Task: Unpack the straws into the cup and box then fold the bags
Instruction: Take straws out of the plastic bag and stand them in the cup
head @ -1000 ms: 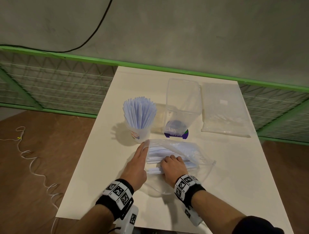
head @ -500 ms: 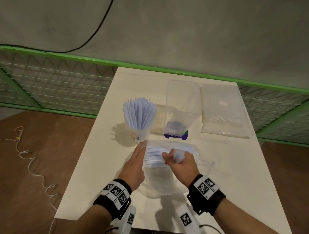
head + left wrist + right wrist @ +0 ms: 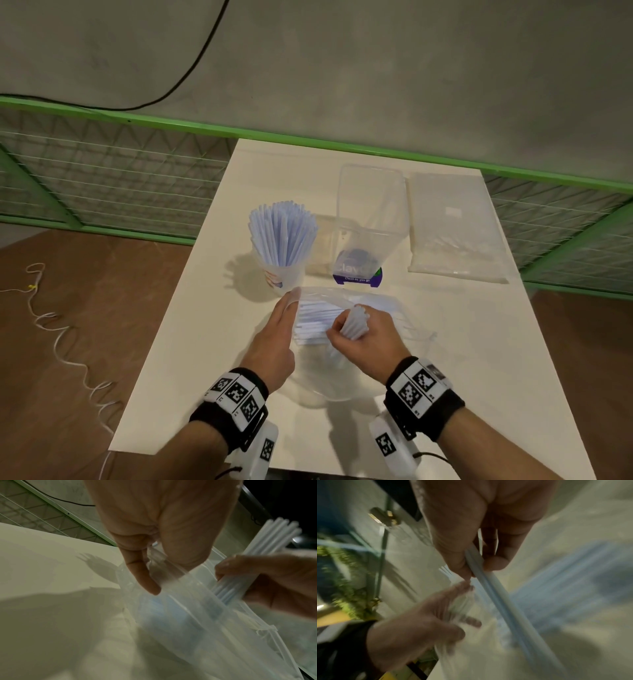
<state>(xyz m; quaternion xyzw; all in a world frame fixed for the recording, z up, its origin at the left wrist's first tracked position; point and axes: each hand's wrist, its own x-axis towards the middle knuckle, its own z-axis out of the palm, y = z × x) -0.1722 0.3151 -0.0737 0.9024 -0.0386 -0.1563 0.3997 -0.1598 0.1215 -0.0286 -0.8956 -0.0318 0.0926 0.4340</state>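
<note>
Right hand [image 3: 359,337], at lower centre of the head view, is clenched around a bundle of pale straws [image 3: 356,323] whose ends stand above the fist. Left hand [image 3: 274,342] pinches the rim of the clear bag [image 3: 394,310] between thumb and fingers, holding its mouth apart. More straws lie inside that bag. Cup [image 3: 284,277], filled with upright straws, stands at centre left; the transparent box [image 3: 371,219] is just right of it. A second bag [image 3: 455,226] lies flat at upper right on the table [image 3: 513,377].

Right wrist view: motion-blurred; loose straws [image 3: 565,588] at 3 o'clock mere blue smear. Bag [image 3: 342,377] clear, edges hard to trace. Box [image 3: 371,219] label partly legible. Both forearms cut at 6 o'clock.
</note>
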